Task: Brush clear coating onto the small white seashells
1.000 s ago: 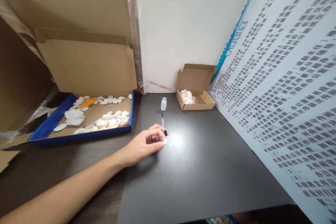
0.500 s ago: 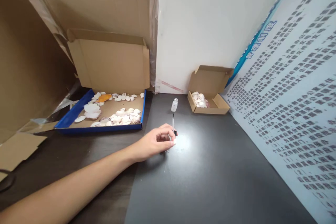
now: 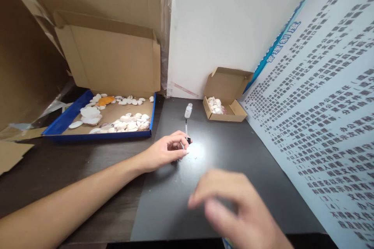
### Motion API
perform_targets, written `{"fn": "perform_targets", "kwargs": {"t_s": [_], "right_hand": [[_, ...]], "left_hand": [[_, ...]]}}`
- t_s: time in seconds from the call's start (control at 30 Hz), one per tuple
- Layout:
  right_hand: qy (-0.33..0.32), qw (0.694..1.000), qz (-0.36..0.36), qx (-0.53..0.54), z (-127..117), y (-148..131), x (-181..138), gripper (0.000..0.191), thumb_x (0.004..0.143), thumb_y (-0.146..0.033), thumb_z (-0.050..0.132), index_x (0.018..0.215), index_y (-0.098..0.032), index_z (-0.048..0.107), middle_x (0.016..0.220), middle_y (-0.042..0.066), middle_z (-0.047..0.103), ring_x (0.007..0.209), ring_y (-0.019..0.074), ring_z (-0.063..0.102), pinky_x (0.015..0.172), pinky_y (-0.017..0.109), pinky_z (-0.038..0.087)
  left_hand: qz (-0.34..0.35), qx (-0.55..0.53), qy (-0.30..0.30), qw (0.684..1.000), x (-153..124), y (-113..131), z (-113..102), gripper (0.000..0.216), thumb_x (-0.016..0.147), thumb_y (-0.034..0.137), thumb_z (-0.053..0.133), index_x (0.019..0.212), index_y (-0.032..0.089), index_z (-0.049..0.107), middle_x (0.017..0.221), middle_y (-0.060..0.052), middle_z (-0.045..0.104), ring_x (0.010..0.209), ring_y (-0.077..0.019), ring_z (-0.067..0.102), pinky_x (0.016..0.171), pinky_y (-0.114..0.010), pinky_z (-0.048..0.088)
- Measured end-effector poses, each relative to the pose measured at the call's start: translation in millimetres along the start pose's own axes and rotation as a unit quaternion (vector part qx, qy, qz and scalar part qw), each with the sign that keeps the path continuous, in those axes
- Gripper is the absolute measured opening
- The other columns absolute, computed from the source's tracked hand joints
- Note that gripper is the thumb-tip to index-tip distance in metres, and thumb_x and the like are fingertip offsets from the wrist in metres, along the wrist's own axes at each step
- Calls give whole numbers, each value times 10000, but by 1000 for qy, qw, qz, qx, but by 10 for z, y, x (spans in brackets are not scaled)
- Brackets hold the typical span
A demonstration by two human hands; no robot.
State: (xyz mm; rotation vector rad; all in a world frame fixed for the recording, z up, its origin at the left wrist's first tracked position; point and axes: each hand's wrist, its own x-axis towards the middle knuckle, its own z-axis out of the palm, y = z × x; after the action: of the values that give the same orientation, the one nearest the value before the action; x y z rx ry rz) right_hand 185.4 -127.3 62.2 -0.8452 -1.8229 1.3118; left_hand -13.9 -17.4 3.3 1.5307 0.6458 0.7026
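Observation:
My left hand is closed in a pinch over the dark mat, with a small white shell between thumb and forefinger. Right behind those fingertips is the black brush cap, its thin brush stem pointing away from me. Whether the fingers touch the cap, I cannot tell. Beyond the brush tip stands a small clear bottle without its cap. My right hand, smeared by motion, hangs over the near part of the mat, its thumb and curved forefinger apart and nothing visible between them.
On the left a blue-edged cardboard box lies open with white shells and an orange one. A smaller open box with shells is at the back right. Printed sheeting borders the right side; a white panel stands behind.
My right hand has come into view from the lower right. The whole scene has shifted slightly left and up with my head; my left hand keeps its pinch beside the cap.

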Motion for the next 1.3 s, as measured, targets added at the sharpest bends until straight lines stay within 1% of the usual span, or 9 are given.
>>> {"fn": "perform_targets", "kwargs": {"t_s": [0.07, 0.13, 0.27, 0.4, 0.57, 0.7, 0.87, 1.07, 1.3], "right_hand": [[129, 966, 34, -222, -254, 99, 228, 222, 952, -289, 530, 812, -221, 689, 794, 39, 722, 750, 196, 650, 704, 329, 480], [109, 928, 61, -351, -424, 243, 439, 133, 927, -264, 551, 919, -223, 677, 846, 23, 720, 725, 184, 633, 673, 319, 455], [18, 917, 6, -398, -518, 465, 707, 252, 867, -274, 646, 1114, -239, 613, 1051, 13, 695, 794, 156, 642, 718, 301, 471], [46, 896, -75, -435, -497, 571, 831, 114, 871, -271, 641, 970, -214, 636, 896, 11, 668, 755, 158, 627, 677, 287, 463], [122, 880, -164, -428, -425, 677, 894, 93, 878, -247, 622, 945, -197, 663, 879, 44, 679, 819, 184, 641, 724, 297, 491], [140, 895, -165, -391, -383, 738, 889, 161, 855, -229, 632, 1007, -193, 671, 902, 53, 680, 829, 186, 638, 704, 291, 497], [193, 925, -112, -306, -500, 765, 822, 214, 856, -188, 548, 1040, -188, 657, 860, 32, 672, 667, 146, 573, 637, 282, 470], [159, 953, -66, -248, -627, 737, 749, 182, 858, -199, 403, 840, -193, 584, 741, 11, 570, 639, 152, 493, 612, 292, 391], [137, 955, -60, -255, -559, 708, 780, 142, 875, -246, 442, 775, -200, 533, 661, -18, 490, 585, 133, 439, 568, 276, 340]], "left_hand": [[0, -12, 2, 1000, -10, 16, 11, 213, 857, 357, 677, 827, 157, 610, 1134, -43, 481, 656, -53, 492, 630, -237, 442], [-8, -40, 4, 999, -20, 33, 21, 208, 861, 356, 674, 826, 162, 606, 1117, -37, 497, 660, -60, 517, 626, -239, 451], [-17, -100, 18, 995, -29, 48, 28, 205, 846, 351, 693, 810, 174, 598, 895, -1, 532, 666, -89, 535, 605, -229, 449], [-25, -122, 28, 992, -19, 29, 15, 189, 838, 339, 701, 817, 179, 603, 736, 17, 539, 655, -110, 541, 592, -227, 452], [-32, -160, 38, 986, 2, 26, -24, 183, 828, 330, 709, 831, 174, 614, 698, 8, 585, 661, -118, 569, 595, -223, 476], [-49, -186, 43, 980, 9, 43, -31, 194, 810, 323, 727, 812, 160, 620, 767, -15, 613, 691, -126, 603, 587, -221, 493], [-71, -230, 60, 969, 5, 69, -34, 166, 799, 280, 727, 819, 153, 622, 1085, -67, 622, 740, -130, 627, 569, -238, 493], [-90, -275, 79, 954, 20, 49, -84, 142, 822, 280, 690, 846, 160, 618, 638, 26, 494, 566, -80, 438, 525, -197, 371], [-103, -280, 108, 948, 27, 83, -51, 192, 790, 292, 735, 815, 173, 586, 616, 59, 396, 535, -62, 309, 503, -185, 284]]}}
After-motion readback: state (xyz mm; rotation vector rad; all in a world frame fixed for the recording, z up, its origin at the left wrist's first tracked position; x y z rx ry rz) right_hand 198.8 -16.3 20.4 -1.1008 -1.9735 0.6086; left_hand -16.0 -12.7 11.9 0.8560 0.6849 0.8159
